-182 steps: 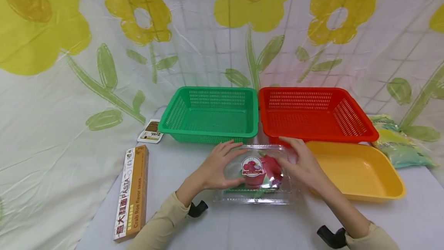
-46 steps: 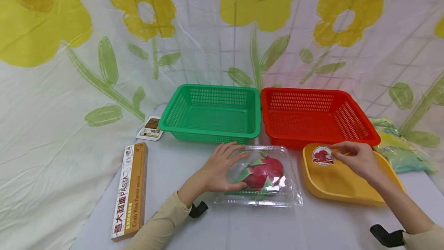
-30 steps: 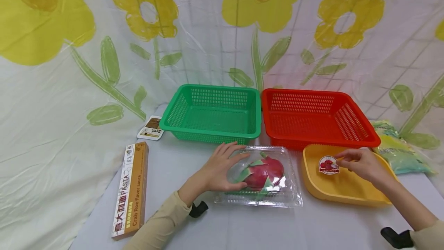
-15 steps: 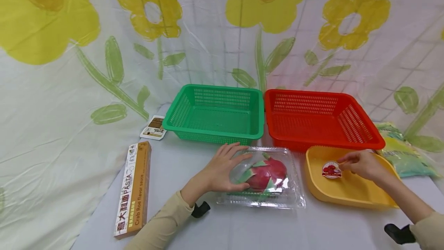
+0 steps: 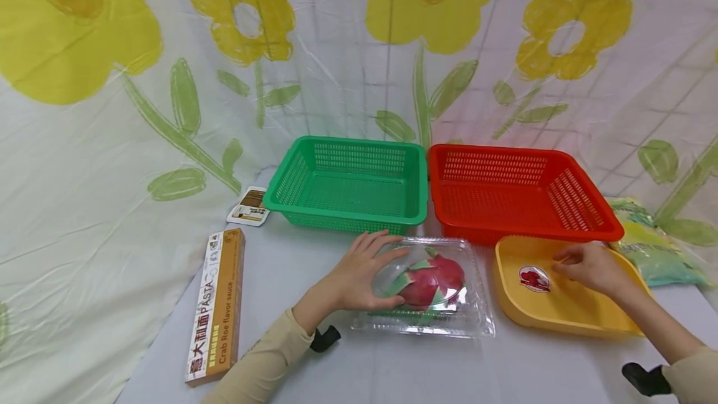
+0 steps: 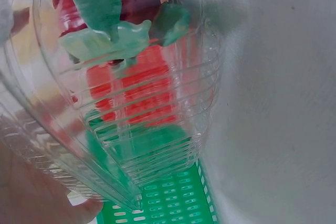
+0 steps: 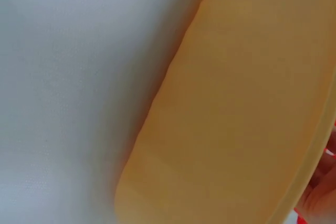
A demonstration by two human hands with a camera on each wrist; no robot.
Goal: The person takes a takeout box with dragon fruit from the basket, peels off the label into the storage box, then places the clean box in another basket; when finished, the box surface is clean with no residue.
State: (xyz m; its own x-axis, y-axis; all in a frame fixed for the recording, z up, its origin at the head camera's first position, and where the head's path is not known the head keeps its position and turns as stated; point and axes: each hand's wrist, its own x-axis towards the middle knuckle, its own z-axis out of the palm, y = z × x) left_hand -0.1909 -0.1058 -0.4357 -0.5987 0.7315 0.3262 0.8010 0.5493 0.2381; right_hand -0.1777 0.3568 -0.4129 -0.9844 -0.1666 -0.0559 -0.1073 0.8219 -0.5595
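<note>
In the head view my left hand (image 5: 361, 273) holds the left part of a clear plastic clamshell box (image 5: 477, 307), thumb at the front and fingers toward the back. A red dragon fruit (image 5: 432, 279) with green leaf tips shows inside. The left wrist view shows the box's ribbed side (image 6: 147, 98) up close. A round red-and-white sticker (image 5: 534, 278) lies in the yellow tray (image 5: 566, 323). Just right of the sticker, my right hand (image 5: 591, 270) is over the tray, fingers loosely bent and apart from it. In the right wrist view the tray wall (image 7: 231, 103) hides most of that hand.
A green basket (image 5: 344, 220) and a red basket (image 5: 521, 229) stand side by side at the back. A pasta box (image 5: 215, 307) lies at left, with a small white-and-brown packet (image 5: 249, 207) behind it. A green-yellow bag (image 5: 656, 251) lies at far right.
The sticker came off the box lid, was carried right in my right hand and let go in the yellow tray. My left hand stays on the box.
</note>
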